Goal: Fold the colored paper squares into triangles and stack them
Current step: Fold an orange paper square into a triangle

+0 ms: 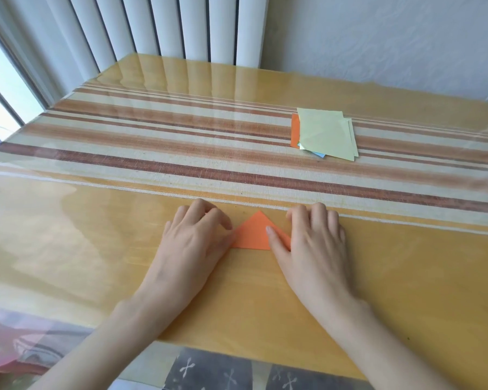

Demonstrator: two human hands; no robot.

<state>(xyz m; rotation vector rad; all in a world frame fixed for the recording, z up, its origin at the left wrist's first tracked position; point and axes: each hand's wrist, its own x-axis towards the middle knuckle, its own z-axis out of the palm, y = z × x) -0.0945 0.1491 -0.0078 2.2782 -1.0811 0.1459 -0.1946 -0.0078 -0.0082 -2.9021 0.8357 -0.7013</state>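
A wooden table with a glossy clear cover fills the view. A striped cloth in cream, orange and brown bands runs across it from left to right. Beyond the cloth hang white vertical blinds, with a window to their left and a white wall to their right.

Task item: an orange paper triangle lies flat on the bare wood just on the near side of the striped cloth, roughly level with its middle. The point of the triangle faces the cloth and stops short of the cloth's near edge. The long edge faces the person.

Left hand: palm down, on the near side of the cloth, covering the left corner of the triangle. The fingers are gently bent with the tips down on the surface. Nothing is gripped (it presses rather than pinches).

Right hand: palm down, on the near side of the cloth, fingers spread and reaching toward the cloth's edge. The thumb lies straight across the right corner of the triangle and presses it flat. Nothing is gripped.

Supply: a loose pile of paper squares sits on the striped cloth toward its right end, well apart from the hands. The top sheets are pale yellow-green. An orange sheet shows at the pile's left edge and a blue corner at its near edge.

On the near side of the cloth, at the table's near edge, grey fabric with white cross-shaped marks (a pattern, not lettering) is visible.
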